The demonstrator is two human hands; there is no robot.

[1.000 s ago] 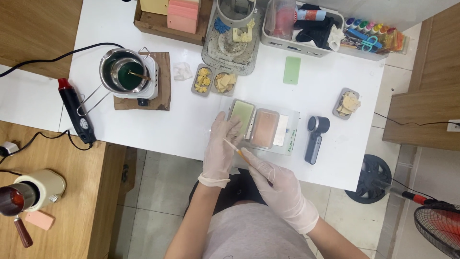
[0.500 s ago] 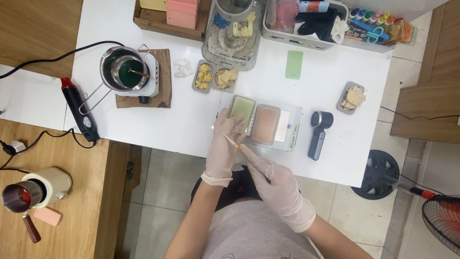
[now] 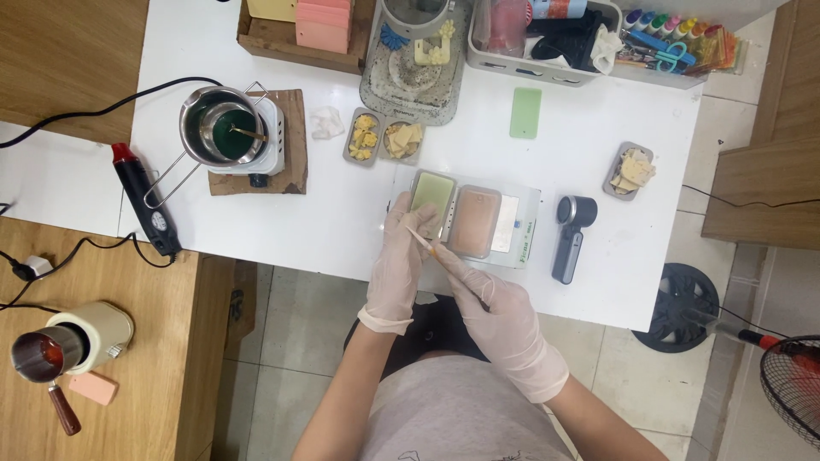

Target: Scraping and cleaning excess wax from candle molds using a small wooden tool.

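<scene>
Item: thin stick [image 3: 421, 240] | Grip: our right hand [image 3: 500, 318] pinches its near end | Axis: diagonal, tip pointing far-left | Place: over near edge of green mould [image 3: 431, 193], left of pink mould [image 3: 472, 222] | Our left hand [image 3: 396, 256]: fingers curled against green mould.

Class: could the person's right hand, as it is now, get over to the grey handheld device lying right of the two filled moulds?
Probably yes. The grey handheld device lies on bare white table with nothing between it and the right hand. But that hand holds a thin stick, so it would need freeing first.
</scene>
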